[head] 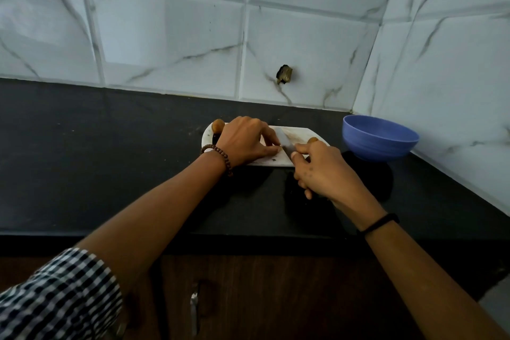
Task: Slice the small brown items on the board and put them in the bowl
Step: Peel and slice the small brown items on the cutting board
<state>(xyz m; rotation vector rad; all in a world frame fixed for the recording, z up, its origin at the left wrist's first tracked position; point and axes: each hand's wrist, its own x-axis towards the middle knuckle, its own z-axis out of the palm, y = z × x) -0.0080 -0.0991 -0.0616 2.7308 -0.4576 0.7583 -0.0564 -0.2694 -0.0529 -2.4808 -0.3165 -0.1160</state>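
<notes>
Looks like a home kitchen: black counter (110, 160), white marbled wall tiles (171, 36) at its back edge, wooden cabinet door (276, 298) below.

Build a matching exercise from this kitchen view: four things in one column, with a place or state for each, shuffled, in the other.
Things
1. blue bowl
2. knife
3. beaded bracelet
4. cutting board

Places or states
A. gripped by the right hand
B. white, lying under the blade
C. on the dark counter, right of the board
D. round the left wrist

Pairs: 1-C, 2-A, 3-D, 4-B
</notes>
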